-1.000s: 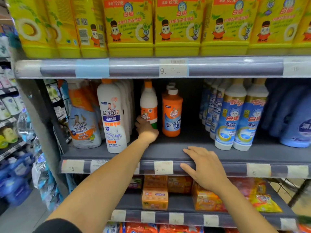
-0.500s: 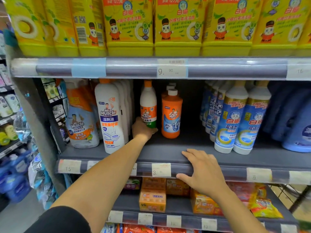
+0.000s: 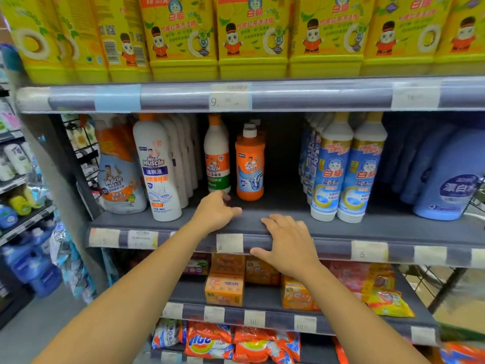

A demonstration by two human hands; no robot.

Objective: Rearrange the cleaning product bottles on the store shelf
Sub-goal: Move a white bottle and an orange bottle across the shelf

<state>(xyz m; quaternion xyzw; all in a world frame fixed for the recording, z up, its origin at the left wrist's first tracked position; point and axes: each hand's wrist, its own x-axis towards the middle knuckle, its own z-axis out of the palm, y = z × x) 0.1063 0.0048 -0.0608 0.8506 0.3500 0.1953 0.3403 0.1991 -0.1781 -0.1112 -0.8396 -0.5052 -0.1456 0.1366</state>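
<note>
On the middle shelf [image 3: 341,227] a white Mr Muscle bottle with an orange and green label [image 3: 216,156] stands upright beside an orange drain-cleaner bottle [image 3: 249,166], with more orange bottles behind it. My left hand [image 3: 214,212] hovers just in front of the white bottle's base, fingers loosely curled and holding nothing. My right hand [image 3: 287,243] rests flat on the shelf's front edge, its thumb against the price rail. A tall white Mr Muscle toilet-cleaner bottle [image 3: 157,169] heads a row to the left.
An orange-and-white spray bottle [image 3: 118,169] stands far left. Blue-labelled white bottles [image 3: 346,166] and blue jugs [image 3: 446,174] fill the right. A gap lies between the orange bottles and the blue-labelled row. Yellow bottles [image 3: 252,38] line the shelf above; soap boxes [image 3: 224,290] sit below.
My left hand has let go of the white bottle's base and drawn back toward the shelf front. My right hand stays on the shelf edge. The camera moved closer.
</note>
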